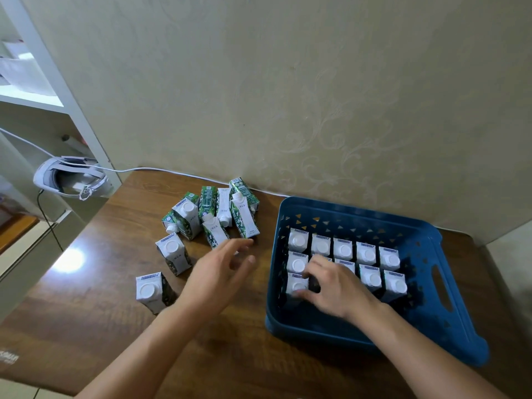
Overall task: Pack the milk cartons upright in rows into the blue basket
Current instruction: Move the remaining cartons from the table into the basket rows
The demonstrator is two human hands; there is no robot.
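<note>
Left hand (221, 272) open, empty, hovering just short of loose milk cartons (214, 214) lying tumbled ahead, long axes mostly pointing away. Right hand (331, 286) inside blue basket (449, 321), fingers curled round front-row carton (296, 285) beside upright rows.

- My right hand (331, 286) covers the basket's (339, 207) third row; room stays open to its right
- Bare table (244, 355) between basket and loose cartons (213, 214) lets my left hand (221, 269) pass

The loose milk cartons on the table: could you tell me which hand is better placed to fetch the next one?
Left. The left hand hovers open beside the loose cartons, while the right hand is inside the blue basket at a carton.
</note>
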